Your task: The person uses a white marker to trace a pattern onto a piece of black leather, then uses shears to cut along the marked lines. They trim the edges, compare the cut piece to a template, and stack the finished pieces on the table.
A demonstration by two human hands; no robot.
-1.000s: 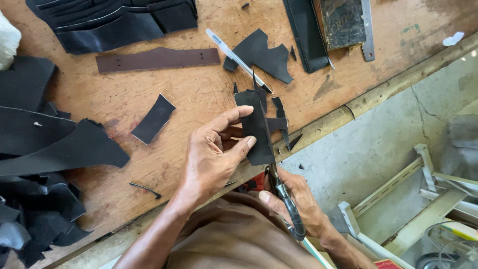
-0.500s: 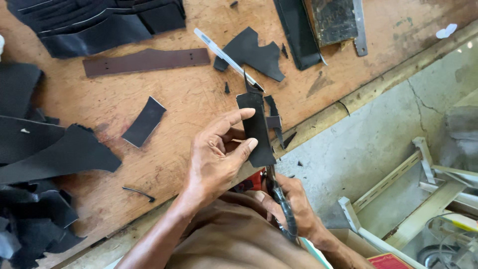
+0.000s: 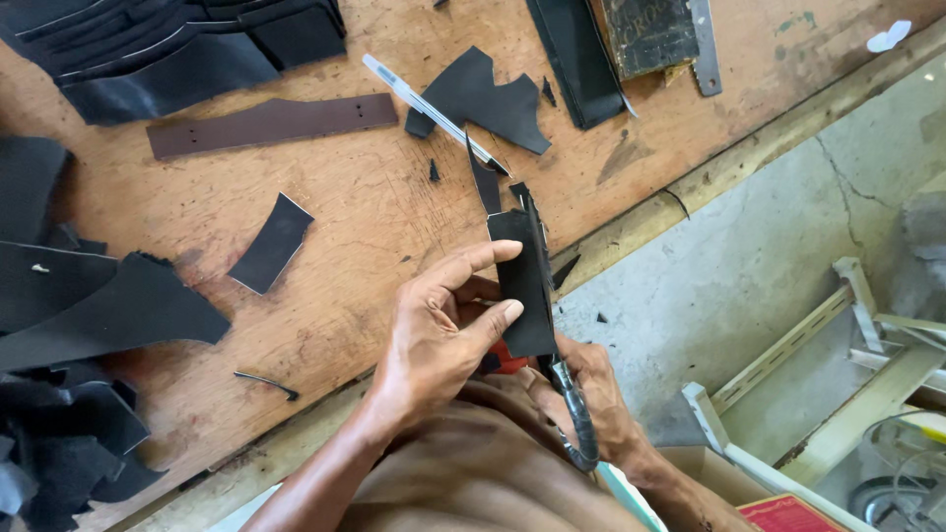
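Left hand: the left hand (image 3: 439,340) pinches a black leather piece (image 3: 522,286) between thumb and forefinger, holding it upright off the table edge, apparently so its right edge is free for the blade.
Right hand: the right hand (image 3: 591,404) is closed around the dark handles of a pair of scissors (image 3: 562,365), whose blades run up along the piece's right edge.
Where the piece is: just below centre, at about 5 o'clock from the middle of the view, over the table's front edge.
Table: a worn brown wooden table (image 3: 374,197) fills the upper left.
On the table: a pen (image 3: 434,113) lies at 12 o'clock from the hands, across an irregular black offcut (image 3: 488,99); a brown strap (image 3: 271,125) at 11 o'clock; a small black rectangle (image 3: 271,243) at 10 o'clock; black leather sheets (image 3: 108,305) heaped at 9 o'clock, within reach.
Room: grey cracked concrete floor (image 3: 739,256) at 3 o'clock, with pale metal framing (image 3: 838,335) lying on it.
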